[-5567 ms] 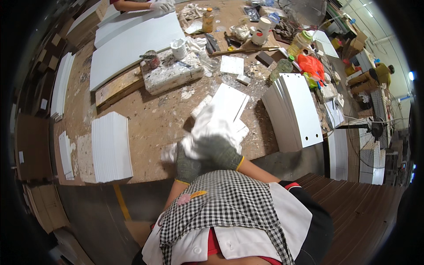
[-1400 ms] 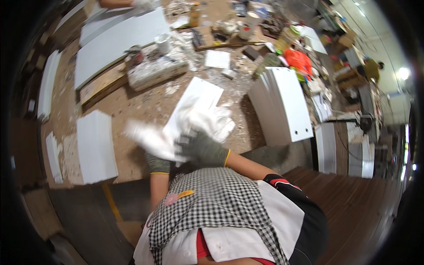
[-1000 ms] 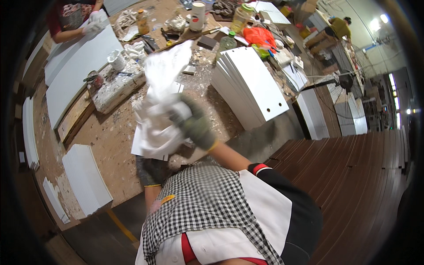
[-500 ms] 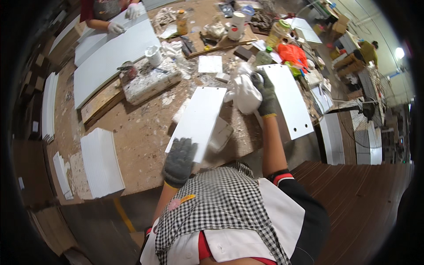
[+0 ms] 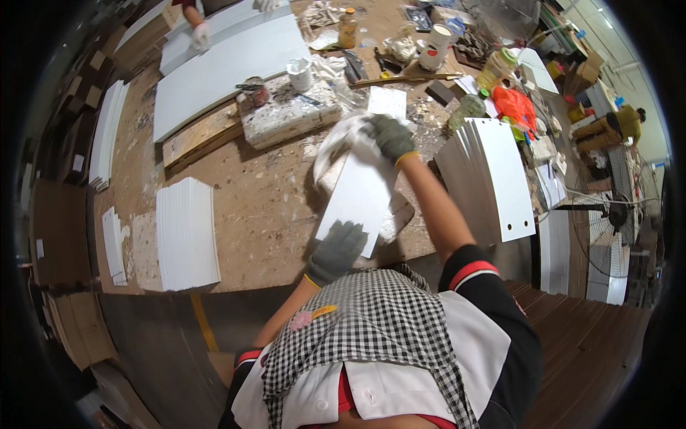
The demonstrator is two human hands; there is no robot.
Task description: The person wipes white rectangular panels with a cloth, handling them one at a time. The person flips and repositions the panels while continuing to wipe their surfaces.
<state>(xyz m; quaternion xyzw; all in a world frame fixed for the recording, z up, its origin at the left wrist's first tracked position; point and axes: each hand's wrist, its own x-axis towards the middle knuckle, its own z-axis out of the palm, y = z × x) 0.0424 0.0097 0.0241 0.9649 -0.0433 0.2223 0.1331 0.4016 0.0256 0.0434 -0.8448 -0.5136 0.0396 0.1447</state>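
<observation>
A narrow white board (image 5: 355, 198) lies tilted across a paint-spotted block (image 5: 397, 218) on the workbench. My left hand (image 5: 337, 250), in a dark grey glove, rests flat on the board's near end with the fingers spread. My right hand (image 5: 391, 137), gloved the same way, is closed on a white cloth (image 5: 336, 143) at the board's far end. The cloth drapes over that end and hangs down its left side. Part of the cloth is hidden under the right hand. To the right of my right forearm stands a stack of white boards with holes (image 5: 509, 179).
Another stack of white boards (image 5: 187, 232) stands at the left of the bench (image 5: 250, 207). Farther back are a paint-covered block (image 5: 286, 118) with a white cup (image 5: 300, 74), bottles, and a red plastic bag (image 5: 514, 109). A co-worker's gloved hand (image 5: 201, 36) touches large white panels.
My right hand has carried the bunched cloth left onto the board's far end, where it now spreads out. My left hand stays on the near end. The whole view has shifted.
</observation>
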